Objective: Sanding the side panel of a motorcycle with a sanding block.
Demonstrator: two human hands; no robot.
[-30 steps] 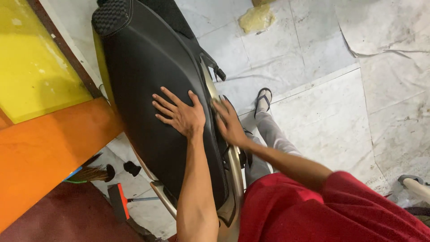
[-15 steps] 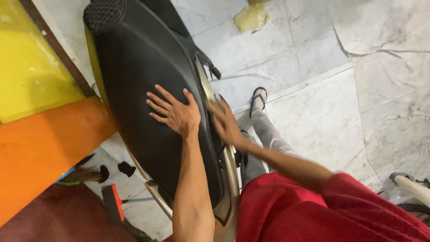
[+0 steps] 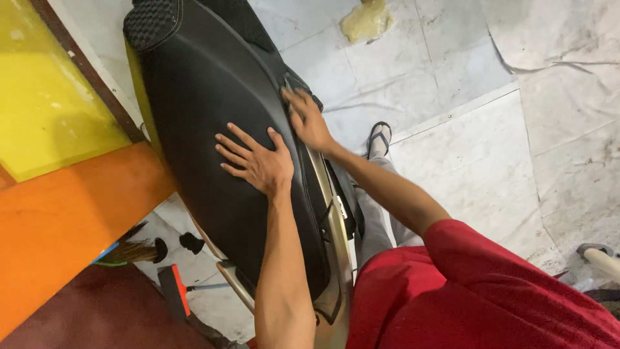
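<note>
A long black scooter seat [image 3: 206, 110] runs from the top left down toward me, with a textured patch at its far end. My left hand [image 3: 255, 161] lies flat on the middle of the seat, fingers spread. My right hand [image 3: 309, 119] rests on the seat's right edge, farther up, fingers apart and slightly blurred. Neither hand grips anything. Below the seat's right edge shows the beige body panel [image 3: 332, 239] of the scooter.
A yellow and orange wall [image 3: 58, 161] with a dark strip stands at the left. A broom head [image 3: 129, 251] and a red-and-black tool [image 3: 174, 291] lie on the floor below. White floor sheeting [image 3: 504, 129] spreads right, with my sandalled foot [image 3: 379, 137].
My right hand has slid up along the seat's right edge, away from me. My left hand stays flat on the seat. The view has shifted slightly.
</note>
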